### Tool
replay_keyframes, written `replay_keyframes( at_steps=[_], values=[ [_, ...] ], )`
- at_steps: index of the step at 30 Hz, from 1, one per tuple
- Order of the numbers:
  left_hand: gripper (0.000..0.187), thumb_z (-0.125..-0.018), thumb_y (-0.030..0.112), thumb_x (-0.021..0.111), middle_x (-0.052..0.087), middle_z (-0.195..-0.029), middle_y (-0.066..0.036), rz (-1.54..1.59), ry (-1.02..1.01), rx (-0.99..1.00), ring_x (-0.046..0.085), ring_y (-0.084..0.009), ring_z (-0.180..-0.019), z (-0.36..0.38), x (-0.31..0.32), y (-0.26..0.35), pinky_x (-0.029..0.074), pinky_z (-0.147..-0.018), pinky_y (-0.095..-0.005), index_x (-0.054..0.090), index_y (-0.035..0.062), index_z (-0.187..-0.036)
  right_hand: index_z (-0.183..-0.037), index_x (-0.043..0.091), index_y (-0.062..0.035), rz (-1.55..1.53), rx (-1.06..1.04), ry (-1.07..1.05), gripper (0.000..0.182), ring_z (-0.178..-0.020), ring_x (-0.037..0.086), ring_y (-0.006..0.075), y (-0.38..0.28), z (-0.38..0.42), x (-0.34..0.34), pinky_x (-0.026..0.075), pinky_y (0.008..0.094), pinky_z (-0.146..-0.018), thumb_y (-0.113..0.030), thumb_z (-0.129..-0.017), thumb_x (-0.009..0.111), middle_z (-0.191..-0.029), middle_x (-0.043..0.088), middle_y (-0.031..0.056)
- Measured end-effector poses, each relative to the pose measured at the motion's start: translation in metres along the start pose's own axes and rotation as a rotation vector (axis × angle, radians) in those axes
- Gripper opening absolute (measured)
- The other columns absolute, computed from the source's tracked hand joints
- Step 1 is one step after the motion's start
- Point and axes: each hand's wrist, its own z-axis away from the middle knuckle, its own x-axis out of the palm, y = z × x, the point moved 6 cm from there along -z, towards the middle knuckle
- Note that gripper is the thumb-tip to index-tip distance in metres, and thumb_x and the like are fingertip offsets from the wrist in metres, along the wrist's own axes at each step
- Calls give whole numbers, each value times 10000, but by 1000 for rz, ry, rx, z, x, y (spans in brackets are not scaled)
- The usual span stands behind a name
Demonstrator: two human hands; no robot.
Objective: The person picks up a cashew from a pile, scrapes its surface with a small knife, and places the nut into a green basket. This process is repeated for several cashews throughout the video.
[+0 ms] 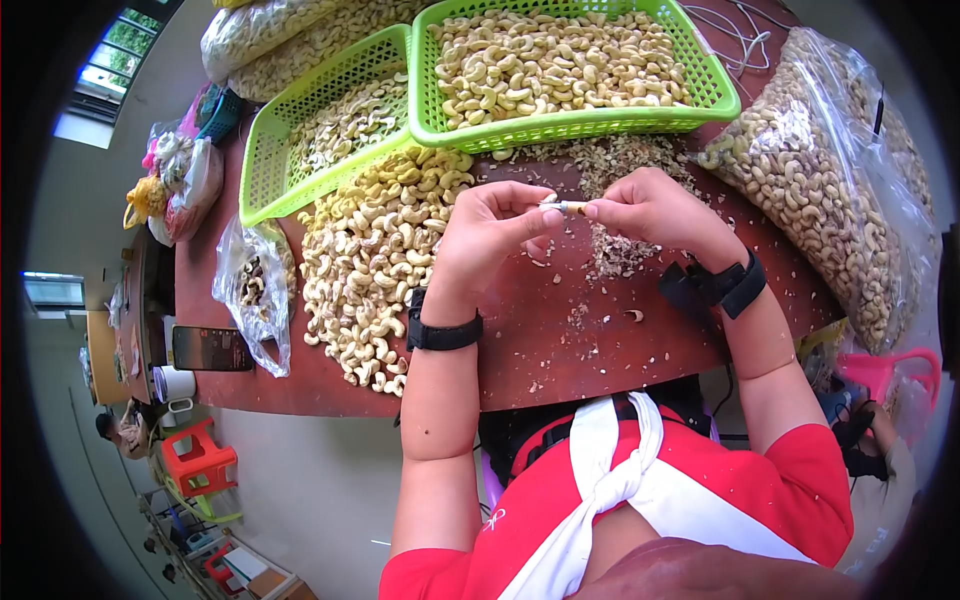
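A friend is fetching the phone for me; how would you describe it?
Find the red table, then its left end. There, between the clear plastic bag and the white mug, lies the phone: unlike them, a flat, dark rectangle.

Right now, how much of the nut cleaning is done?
Some looks done: flaky brown skin scraps litter the red table. In hand, the left hand's fingers pinch a pale curved cashew, and the right hand holds a small tan-handled tool. Probably left to clean: cashews in the loose cream heap or big clear plastic bag; I can't tell which.
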Motion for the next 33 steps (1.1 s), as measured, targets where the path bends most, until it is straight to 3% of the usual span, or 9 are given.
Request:
replay_keyframes(
  at_steps=[6, 8, 14, 17, 21, 33],
  values=[
    [258, -691, 2, 652, 598, -770, -65, 31, -61, -33, 564, -95, -617, -1, 2, -5, 475, -535, -209, 557, -26, -929, -526, 497, -7, -6, -13, 47, 422, -421, 307, 50, -1, 2, -4, 251, 250, -387, -316, -811, 541, -442, 379, -35],
    [309, -691, 3, 652, 597, -793, -54, 63, -35, 75, 563, -92, -652, -2, 1, -2, 473, -570, -213, 547, -28, -979, -526, 497, -10, -6, -9, 57, 418, -421, 306, 49, -2, 3, -4, 249, 248, -387, -311, -813, 540, -442, 376, -37],
    [373, -726, 30, 627, 592, -848, -47, 40, -50, 90, 553, -92, -670, -3, 1, -1, 469, -581, -218, 514, -22, -1078, -535, 492, -17, 7, -5, 32, 400, -428, 304, 45, -3, 5, -3, 246, 241, -389, -296, -818, 533, -459, 377, -48],
    [251, -778, 99, 591, 582, -787, -51, 8, 24, 157, 537, -91, -621, -3, -1, 2, 469, -547, -218, 544, -8, -1000, -533, 480, -39, -40, -36, 85, 384, -431, 319, 36, 0, 0, -7, 248, 221, -387, -284, -824, 522, -476, 380, -57],
    [233, -807, 109, 547, 578, -753, -46, -112, 69, 182, 558, -96, -600, -7, -7, -2, 487, -521, -218, 553, -26, -996, -549, 470, -72, -92, -75, 85, 358, -414, 326, 23, 7, -3, -10, 232, 196, -375, -273, -844, 499, -468, 374, -67],
    [184, -752, 8, 539, 555, -784, -101, 343, 189, 184, 599, -207, -654, -6, -13, -4, 536, -559, -317, 487, -44, -920, -585, 459, -73, -134, -62, 80, 356, -374, 274, 3, 12, -5, -13, 179, 176, -348, -280, -874, 459, -453, 337, -81]
  ],
)
